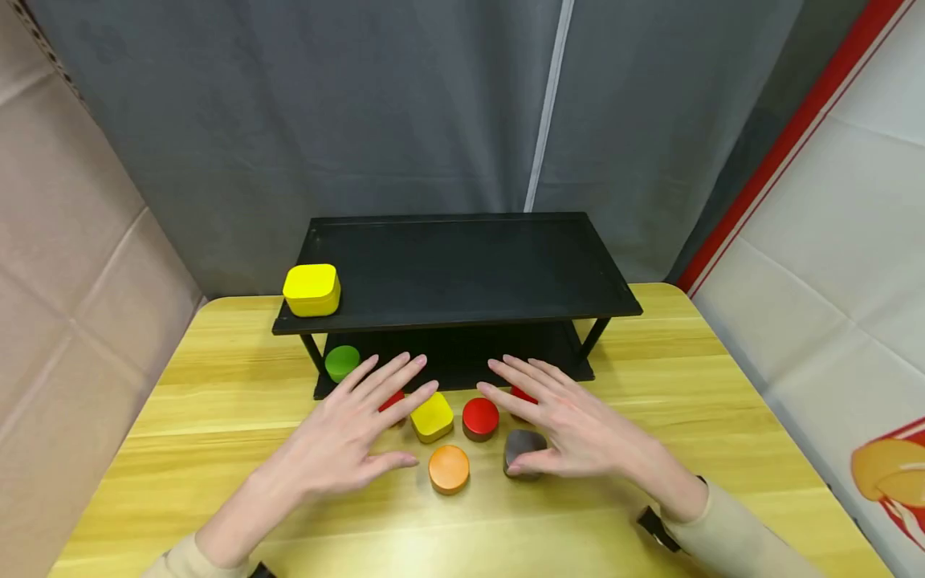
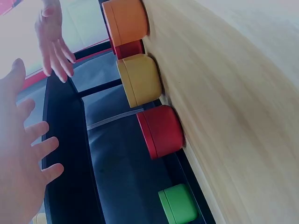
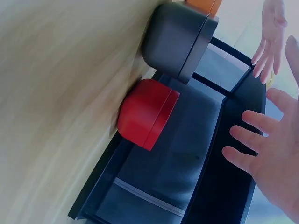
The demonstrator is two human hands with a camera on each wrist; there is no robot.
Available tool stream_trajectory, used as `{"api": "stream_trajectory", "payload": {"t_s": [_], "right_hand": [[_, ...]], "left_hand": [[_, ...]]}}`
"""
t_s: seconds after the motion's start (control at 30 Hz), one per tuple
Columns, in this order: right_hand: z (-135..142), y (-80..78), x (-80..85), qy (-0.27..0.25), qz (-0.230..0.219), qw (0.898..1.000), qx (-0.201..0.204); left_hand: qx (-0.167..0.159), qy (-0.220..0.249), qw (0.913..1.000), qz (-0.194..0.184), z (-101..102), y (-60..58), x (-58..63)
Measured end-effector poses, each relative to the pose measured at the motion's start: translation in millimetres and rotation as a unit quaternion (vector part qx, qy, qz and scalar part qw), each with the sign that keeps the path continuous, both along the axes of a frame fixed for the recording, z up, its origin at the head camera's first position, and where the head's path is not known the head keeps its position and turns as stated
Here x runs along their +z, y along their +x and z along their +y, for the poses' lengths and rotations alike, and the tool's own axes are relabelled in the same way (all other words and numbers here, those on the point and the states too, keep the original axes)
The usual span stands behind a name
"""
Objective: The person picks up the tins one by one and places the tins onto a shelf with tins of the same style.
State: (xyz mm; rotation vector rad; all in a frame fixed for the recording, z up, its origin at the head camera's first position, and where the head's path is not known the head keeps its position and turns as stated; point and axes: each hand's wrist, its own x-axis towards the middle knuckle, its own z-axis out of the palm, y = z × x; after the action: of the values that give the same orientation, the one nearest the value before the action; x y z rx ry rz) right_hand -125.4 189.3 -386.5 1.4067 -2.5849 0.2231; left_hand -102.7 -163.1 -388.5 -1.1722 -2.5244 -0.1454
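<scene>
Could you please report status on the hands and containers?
Left hand, right hand open, empty. One yellow container on upper shelf, green one on lower shelf. Hands partly hide two red containers in head view.

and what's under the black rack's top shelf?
A green container at the left end of the lower shelf. In the head view, the top shelf hides the lower one's rear.

Left hand [image 1: 348,437] and right hand [image 1: 567,419] apart, backs upward, fingers extended and spread, thumbs inward.
</scene>
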Motion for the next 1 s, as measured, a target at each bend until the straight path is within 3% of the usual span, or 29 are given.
{"api": "stream_trajectory", "payload": {"t_s": [0.6,0.87,1.0], "right_hand": [[-0.9,3.6,-9.4,-0.038,-0.024,0.998,-0.055],[2.2,6.0,-11.3,-0.047,-0.048,0.995,-0.075],[3.7,8.1,-13.5,-0.051,-0.054,0.994,-0.084]], "left_hand": [[0.016,0.105,0.9942,-0.012,-4.5,-2.0,11.1],[0.011,0.195,0.9804,0.030,-8.5,0.8,14.6],[0.022,0.227,0.9733,0.026,-11.0,3.2,15.8]]}}
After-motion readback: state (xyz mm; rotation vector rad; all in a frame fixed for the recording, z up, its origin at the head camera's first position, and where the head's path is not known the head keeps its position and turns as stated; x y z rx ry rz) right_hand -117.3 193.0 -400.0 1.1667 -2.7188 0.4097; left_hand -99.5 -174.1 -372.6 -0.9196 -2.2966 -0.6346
